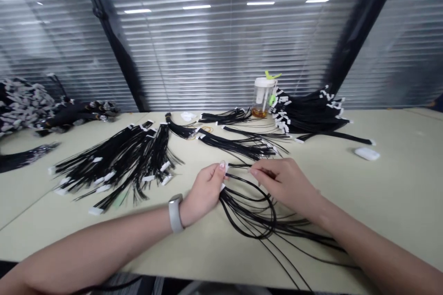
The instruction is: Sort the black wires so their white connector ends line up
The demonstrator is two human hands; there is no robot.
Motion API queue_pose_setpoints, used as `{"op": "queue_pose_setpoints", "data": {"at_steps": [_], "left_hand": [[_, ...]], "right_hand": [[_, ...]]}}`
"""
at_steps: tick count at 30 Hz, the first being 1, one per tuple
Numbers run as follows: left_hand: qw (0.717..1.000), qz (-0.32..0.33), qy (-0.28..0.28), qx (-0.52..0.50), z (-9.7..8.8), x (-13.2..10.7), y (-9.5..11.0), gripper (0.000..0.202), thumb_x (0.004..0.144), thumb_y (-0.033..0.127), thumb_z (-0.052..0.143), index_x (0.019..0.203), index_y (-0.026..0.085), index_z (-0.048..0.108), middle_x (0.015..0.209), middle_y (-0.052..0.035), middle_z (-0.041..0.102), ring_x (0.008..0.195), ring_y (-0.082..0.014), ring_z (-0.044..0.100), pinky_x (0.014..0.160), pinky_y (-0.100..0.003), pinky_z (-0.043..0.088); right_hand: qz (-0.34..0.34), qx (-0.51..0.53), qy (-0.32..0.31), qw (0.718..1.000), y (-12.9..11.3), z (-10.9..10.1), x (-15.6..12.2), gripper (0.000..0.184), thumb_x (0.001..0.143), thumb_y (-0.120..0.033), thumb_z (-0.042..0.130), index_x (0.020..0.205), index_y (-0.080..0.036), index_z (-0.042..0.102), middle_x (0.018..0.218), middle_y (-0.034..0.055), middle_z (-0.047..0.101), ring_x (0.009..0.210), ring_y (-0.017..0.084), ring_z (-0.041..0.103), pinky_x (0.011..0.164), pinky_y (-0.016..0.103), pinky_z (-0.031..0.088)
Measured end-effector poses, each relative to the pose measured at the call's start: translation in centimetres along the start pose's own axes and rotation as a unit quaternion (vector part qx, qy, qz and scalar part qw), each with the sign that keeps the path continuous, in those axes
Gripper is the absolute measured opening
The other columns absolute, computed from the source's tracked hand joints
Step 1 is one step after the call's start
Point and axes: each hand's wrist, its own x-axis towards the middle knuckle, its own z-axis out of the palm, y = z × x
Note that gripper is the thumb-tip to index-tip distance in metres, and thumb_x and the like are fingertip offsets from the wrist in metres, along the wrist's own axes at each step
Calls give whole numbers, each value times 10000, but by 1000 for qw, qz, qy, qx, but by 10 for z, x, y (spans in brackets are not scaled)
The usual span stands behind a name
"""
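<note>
Cables (258, 221) trail near-right (connectors (226, 166) far-left).

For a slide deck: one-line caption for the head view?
Left hand and right hand pinch looped black wires on a table strewn with wire bundles.

the wires (249, 207) at 6 o'clock are thin and black, sheathed in smooth plastic with a faint sheen. their plugs (226, 167) look like white matt plastic. the table (398, 184) has a pale, smooth, matt top, laminate by the look. the strap (175, 213) at 7 o'clock is pale grey, smooth and rubbery. the bottle (263, 97) at 1 o'clock is clear glossy plastic. the mouse (367, 153) at 3 o'clock is white plastic, slightly shiny. the blinds (214, 55) at 12 o'clock are smooth grey slats, glossy enough to mirror strip lights; metal or glass-fronted, i cannot tell.
</note>
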Motion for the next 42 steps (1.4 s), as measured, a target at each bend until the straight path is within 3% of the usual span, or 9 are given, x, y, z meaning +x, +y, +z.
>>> {"op": "queue_pose_setpoints", "data": {"at_steps": [10,20,25,29,42], "left_hand": [[998,44,-2,41,3,-3,9,454,835,521,330,632,145,481,564,19,398,575,-107,383,547,-226,334],[994,66,-38,72,4,-2,7,393,846,459,342,645,147,471,612,7,423,606,-108,386,557,-217,340],[995,62,-25,72,5,-2,6,406,833,486,354,621,153,448,587,17,388,591,-104,364,537,-215,328],[996,63,-29,63,5,-2,5,388,836,482,354,660,153,461,596,20,395,594,-105,365,552,-220,328],[995,74,-41,56,2,-7,7,341,859,442,343,683,166,439,572,43,392,546,-99,349,552,-222,307]], "right_hand": [[-19,-8,-49,999,3,1,0,262,830,-306,428,681,-204,618,525,-24,532,473,115,436,462,231,330],[-7,-43,-50,998,3,18,-2,245,863,-367,389,814,-224,582,490,-34,501,444,128,433,481,247,320],[-20,-56,-53,997,5,20,-1,234,873,-351,376,798,-222,557,551,-14,554,499,146,492,523,261,343],[-39,-40,-30,998,5,21,-1,234,873,-329,386,769,-214,562,637,8,606,578,155,547,560,263,361],[-40,-65,28,997,-1,21,-3,196,858,-275,411,782,-187,569,609,5,604,546,129,538,538,228,339]]}}
